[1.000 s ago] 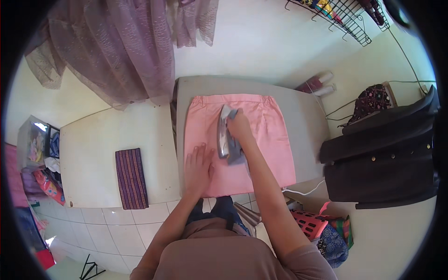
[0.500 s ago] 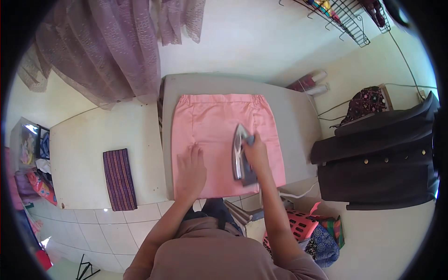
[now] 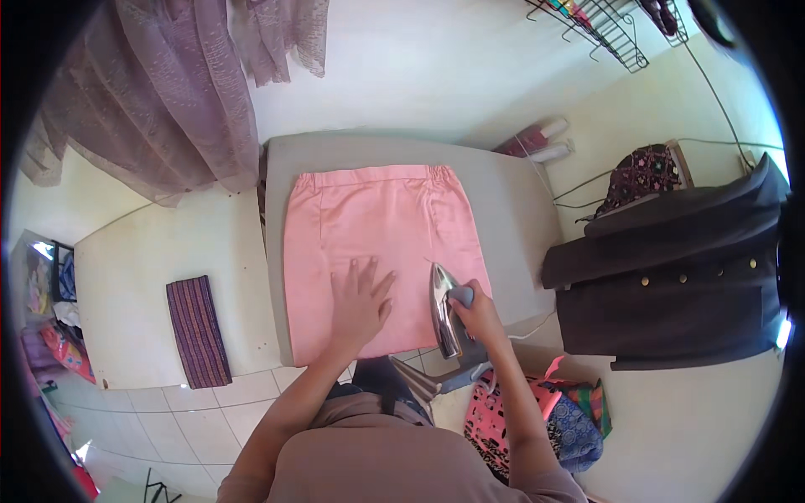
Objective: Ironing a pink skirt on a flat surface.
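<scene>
A sheer mauve curtain (image 3: 159,92) and a dark jacket (image 3: 662,312) hang at opposite sides.
A folded striped cloth (image 3: 199,332) lies on the white tabletop (image 3: 130,289) at left; a black wire rack (image 3: 605,35) shows at upper right, above a dark floral cloth (image 3: 647,173); at lower right a pink slotted basket (image 3: 487,417) stands beside a blue patterned bundle (image 3: 580,438).

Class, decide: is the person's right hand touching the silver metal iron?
Touching. The head view shows the right hand curled around the grey handle of the silver metal iron.
</scene>
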`<state>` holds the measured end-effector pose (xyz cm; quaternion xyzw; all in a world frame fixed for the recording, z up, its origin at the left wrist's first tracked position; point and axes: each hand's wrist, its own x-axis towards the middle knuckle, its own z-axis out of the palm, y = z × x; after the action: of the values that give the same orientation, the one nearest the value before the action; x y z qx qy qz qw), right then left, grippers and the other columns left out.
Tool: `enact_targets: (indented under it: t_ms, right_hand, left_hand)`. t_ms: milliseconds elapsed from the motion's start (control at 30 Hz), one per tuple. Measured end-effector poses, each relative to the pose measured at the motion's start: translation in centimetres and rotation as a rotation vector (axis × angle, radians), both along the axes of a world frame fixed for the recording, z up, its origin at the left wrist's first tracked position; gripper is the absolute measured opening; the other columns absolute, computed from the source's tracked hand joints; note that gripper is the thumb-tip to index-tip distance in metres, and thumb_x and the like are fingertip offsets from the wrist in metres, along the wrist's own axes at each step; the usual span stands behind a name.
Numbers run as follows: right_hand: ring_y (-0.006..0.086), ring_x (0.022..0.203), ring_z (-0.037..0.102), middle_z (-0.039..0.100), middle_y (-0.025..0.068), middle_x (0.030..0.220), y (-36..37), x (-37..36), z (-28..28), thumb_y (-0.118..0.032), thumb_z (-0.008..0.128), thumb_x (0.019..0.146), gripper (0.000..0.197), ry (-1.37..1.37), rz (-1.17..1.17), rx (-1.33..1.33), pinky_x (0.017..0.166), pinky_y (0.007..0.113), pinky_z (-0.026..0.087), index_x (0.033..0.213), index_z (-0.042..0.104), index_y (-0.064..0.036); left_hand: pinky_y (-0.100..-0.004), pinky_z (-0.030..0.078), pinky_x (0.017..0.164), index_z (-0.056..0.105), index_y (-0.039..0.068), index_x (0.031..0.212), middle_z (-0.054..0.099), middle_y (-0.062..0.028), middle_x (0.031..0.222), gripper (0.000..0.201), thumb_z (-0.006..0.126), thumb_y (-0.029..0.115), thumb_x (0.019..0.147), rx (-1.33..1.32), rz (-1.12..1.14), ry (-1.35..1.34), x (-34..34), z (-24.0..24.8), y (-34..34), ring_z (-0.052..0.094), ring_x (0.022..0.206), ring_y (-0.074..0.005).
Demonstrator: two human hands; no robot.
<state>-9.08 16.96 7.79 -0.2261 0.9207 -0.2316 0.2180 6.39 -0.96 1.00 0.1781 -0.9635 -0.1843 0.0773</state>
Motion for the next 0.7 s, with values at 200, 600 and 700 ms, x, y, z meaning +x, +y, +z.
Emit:
enact_targets:
  t_ms: [200, 600, 700]
  right_hand:
    - [0.0451, 0.087, 0.062, 0.063, 0.0296, 0.090, -4.9, -4.9, -0.3, -0.023, 0.070, 0.077, 0.049, 0.185, -0.018, -0.046, 0.073, 0.047, 0.050, 0.114, 0.051, 0.0031]
    - [0.0482, 0.087, 0.060, 0.062, 0.0313, 0.087, -0.8, -5.6, -0.3, -0.022, 0.069, 0.079, 0.045, 0.081, 0.030, -0.027, 0.072, 0.050, 0.048, 0.111, 0.048, 0.0022]
    - [0.0481, 0.087, 0.060, 0.062, 0.0313, 0.088, 3.6, -4.9, 0.0, -0.022, 0.069, 0.079, 0.047, 0.040, -0.014, -0.029, 0.072, 0.049, 0.049, 0.112, 0.048, 0.0030]
  left_hand:
    - [-0.0676, 0.016, 0.105, 0.040, 0.033, 0.141, 0.019, -0.0081, 0.154, 0.055, 0.052, 0.040, 0.088, -0.026, -0.015, -0.056, -0.1, 0.4, -0.3, 0.019, 0.140, -0.0387]
    - [-0.0721, 0.010, 0.102, 0.041, 0.032, 0.141, 0.018, -0.0080, 0.155, 0.056, 0.050, 0.048, 0.087, -0.044, 0.117, -0.043, -4.1, -0.1, 5.0, 0.013, 0.140, -0.0425]
    - [-0.0729, 0.009, 0.101, 0.039, 0.034, 0.142, 0.018, -0.0075, 0.155, 0.058, 0.050, 0.050, 0.087, -0.050, 0.110, -0.071, -4.3, 0.1, 5.2, 0.012, 0.140, -0.0428]
